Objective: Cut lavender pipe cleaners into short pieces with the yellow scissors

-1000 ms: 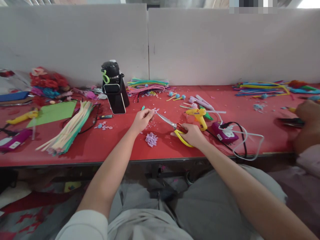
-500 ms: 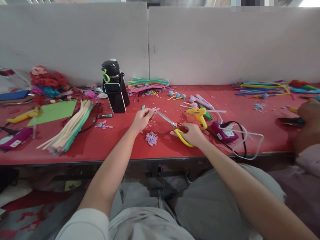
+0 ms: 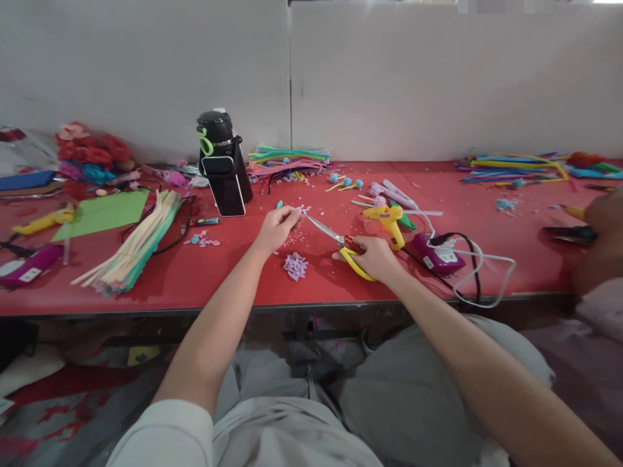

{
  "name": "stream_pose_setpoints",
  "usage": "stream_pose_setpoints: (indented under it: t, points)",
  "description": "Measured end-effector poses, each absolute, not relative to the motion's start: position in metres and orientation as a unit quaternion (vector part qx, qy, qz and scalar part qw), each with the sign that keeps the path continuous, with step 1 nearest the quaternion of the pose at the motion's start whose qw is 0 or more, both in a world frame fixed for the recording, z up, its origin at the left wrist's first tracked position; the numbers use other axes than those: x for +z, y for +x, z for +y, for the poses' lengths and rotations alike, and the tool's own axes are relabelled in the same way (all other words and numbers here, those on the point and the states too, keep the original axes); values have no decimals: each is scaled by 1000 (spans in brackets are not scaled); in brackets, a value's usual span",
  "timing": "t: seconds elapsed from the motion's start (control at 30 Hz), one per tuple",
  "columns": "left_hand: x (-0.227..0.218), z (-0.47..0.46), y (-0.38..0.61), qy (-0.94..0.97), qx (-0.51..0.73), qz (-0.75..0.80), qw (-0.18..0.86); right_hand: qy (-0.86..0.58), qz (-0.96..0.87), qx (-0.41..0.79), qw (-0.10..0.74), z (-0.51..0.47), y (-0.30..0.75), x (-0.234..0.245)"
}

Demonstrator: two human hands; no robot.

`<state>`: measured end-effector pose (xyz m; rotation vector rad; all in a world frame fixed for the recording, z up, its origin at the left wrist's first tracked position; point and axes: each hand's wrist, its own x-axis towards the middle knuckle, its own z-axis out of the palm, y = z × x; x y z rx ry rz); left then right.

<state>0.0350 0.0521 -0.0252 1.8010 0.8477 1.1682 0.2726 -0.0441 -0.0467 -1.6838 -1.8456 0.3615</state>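
Note:
My left hand (image 3: 278, 230) is closed in a pinch on a small light-purple piece (image 3: 305, 211), mostly hidden by the fingertips. My right hand (image 3: 377, 257) grips scissors (image 3: 349, 251) with yellow and red handles. Their blades point left, with the tips right beside the purple piece; how far apart the blades are is hard to see. Below the hands lies a small heap of cut purple pieces (image 3: 295, 266). Tiny purple scraps are scattered over the red tabletop (image 3: 311, 292) around them.
Right of my hand are a yellow glue gun (image 3: 389, 224) and a purple power strip (image 3: 440, 256) with looping cables. Leftward stand a black bottle (image 3: 224, 165) and a pipe-cleaner bundle (image 3: 139, 246). A co-worker's hand (image 3: 606, 217) is at far right. A white partition (image 3: 438, 84) rises behind.
The head view has tilted slightly, so the table's back sits a little higher in the picture. My hands and the scissors keep nearly the same place and grip.

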Motion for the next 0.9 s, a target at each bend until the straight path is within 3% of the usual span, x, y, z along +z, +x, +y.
stream_pose_setpoints:
  t: [0.9]
  points:
    - [-28,54,35,714,463,348,394,-631,-705,122,299,-43,271,-50]
